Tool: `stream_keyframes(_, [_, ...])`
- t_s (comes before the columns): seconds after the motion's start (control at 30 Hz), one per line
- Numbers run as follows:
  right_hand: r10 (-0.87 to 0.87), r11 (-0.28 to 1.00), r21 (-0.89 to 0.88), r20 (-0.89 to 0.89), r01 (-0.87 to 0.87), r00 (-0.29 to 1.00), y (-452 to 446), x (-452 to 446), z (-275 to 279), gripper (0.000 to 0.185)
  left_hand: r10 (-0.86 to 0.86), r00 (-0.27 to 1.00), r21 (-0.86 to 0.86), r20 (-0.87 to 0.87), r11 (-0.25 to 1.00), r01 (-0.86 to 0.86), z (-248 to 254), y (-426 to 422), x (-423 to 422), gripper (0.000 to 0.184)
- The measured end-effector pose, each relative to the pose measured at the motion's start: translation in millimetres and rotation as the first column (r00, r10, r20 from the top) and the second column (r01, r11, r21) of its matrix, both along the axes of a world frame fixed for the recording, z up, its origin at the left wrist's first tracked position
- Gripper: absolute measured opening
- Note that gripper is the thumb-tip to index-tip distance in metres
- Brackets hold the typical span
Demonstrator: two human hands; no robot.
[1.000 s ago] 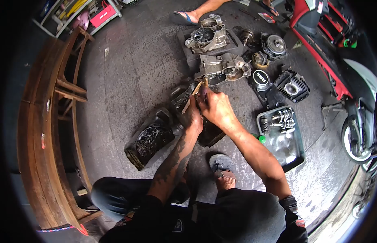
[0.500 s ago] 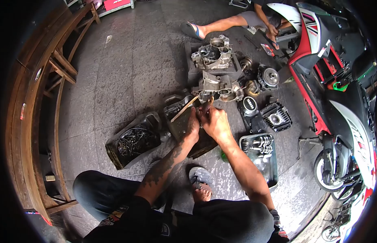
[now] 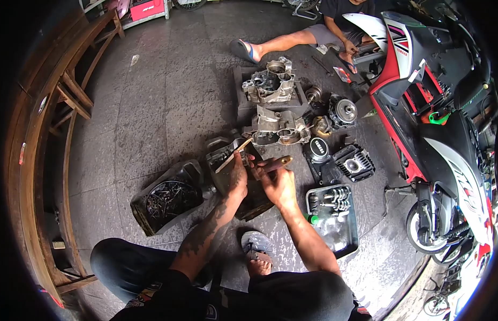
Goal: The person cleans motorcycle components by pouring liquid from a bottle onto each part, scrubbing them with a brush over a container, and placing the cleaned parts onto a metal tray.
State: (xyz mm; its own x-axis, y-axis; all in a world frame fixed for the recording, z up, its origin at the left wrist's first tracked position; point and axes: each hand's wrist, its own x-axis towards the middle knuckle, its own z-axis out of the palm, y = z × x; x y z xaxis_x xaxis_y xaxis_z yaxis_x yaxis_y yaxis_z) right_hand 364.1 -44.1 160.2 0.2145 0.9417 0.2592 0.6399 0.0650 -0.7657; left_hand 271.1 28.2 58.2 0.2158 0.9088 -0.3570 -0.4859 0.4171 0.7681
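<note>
My left hand (image 3: 239,176) is closed above a cut-open plastic container (image 3: 249,206), its fingers around a small metallic part too hidden to name. Beside it, my right hand (image 3: 278,186) grips a tool with a thick brown handle (image 3: 274,164) that points up and right; its working end is hidden by my fingers. A pale wooden stick (image 3: 233,155) slants across the container by my left fingers. Just beyond my hands stands an engine crankcase half (image 3: 276,127), with another crankcase half (image 3: 270,83) on a dark tray behind it.
Left lies a cut jerrycan (image 3: 166,198) of bolts. Right are a tray (image 3: 334,243) with gear shafts, a cylinder head (image 3: 354,163), a YAMAHA cover (image 3: 319,150) and a motorcycle (image 3: 404,107). Another person (image 3: 340,32) sits at the back. A wooden bench (image 3: 45,134) runs along the left.
My hands have parted slightly and come down relative to the engine parts. The brown handle has swung from pointing away to up and right. The camera view has shifted a little.
</note>
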Motion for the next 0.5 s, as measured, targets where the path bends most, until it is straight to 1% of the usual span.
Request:
stream_keyframes(0.07, [-0.087,0.996,-0.006,-0.170,0.087,0.982,-2,8,-12,0.017,0.042,0.992,0.050,-0.118,0.998,-0.037,10,2,0,0.056])
stream_keyframes(0.1, [-0.107,0.994,0.014,-0.195,0.112,0.975,-3,10,-16,0.016,0.042,0.991,0.048,-0.124,0.998,-0.037,-7,6,4,0.056])
stream_keyframes(0.13, [-0.136,0.990,0.013,-0.197,0.141,0.971,-6,12,-19,0.016,0.135,0.974,0.028,-0.182,0.991,-0.132,-23,12,8,0.052])
stream_keyframes(0.17, [-0.183,0.980,0.025,-0.259,0.196,0.949,-8,13,-26,0.016,0.227,0.943,0.014,-0.244,0.973,-0.231,-15,13,5,0.049])
stream_keyframes(0.2, [-0.225,0.969,0.029,-0.320,0.247,0.920,-10,15,-38,0.016,0.236,0.937,0.011,-0.257,0.970,-0.241,-8,12,-4,0.049])
stream_keyframes(0.23, [-0.274,0.959,-0.034,-0.356,0.280,0.894,-12,19,-53,0.016,0.133,0.971,0.001,-0.198,0.991,-0.135,0,10,-13,0.050])
stream_keyframes(0.27, [-0.313,0.943,0.000,-0.338,0.333,0.888,-14,16,-59,0.016,0.025,0.991,0.003,-0.135,1.000,-0.025,9,10,-20,0.050])
stream_keyframes(0.3, [-0.293,0.953,0.004,-0.239,0.303,0.926,-15,17,-73,0.018,0.029,0.989,0.004,-0.144,1.000,-0.029,9,11,-23,0.050])
stream_keyframes(0.33, [-0.274,0.961,0.005,-0.136,0.277,0.952,-15,18,-97,0.021,0.041,0.993,0.009,-0.109,0.999,-0.040,8,12,-25,0.048])
stream_keyframes(0.37, [-0.252,0.956,-0.164,-0.023,0.245,0.967,-14,21,-125,0.026,0.051,0.996,0.015,-0.071,0.999,-0.050,6,13,-25,0.046])
stream_keyframes(0.4, [-0.246,0.894,-0.362,0.089,0.262,0.965,-10,14,-128,0.029,0.059,0.998,0.019,-0.033,0.998,-0.059,4,13,-25,0.044])
stream_keyframes(0.43, [-0.207,0.910,-0.349,0.091,0.226,0.974,-11,10,-144,0.029,0.040,0.999,0.008,0.001,0.999,-0.040,1,14,-25,0.041])
stream_keyframes(0.47, [-0.166,0.923,-0.334,0.095,0.188,0.982,-11,7,-159,0.029,0.039,0.999,0.008,-0.005,0.999,-0.039,-1,15,-25,0.041])
stream_keyframes(0.5, [-0.164,0.923,-0.336,0.090,0.184,0.982,-12,8,-164,0.029,0.033,0.999,0.006,0.031,0.999,-0.033,-3,14,-24,0.039])
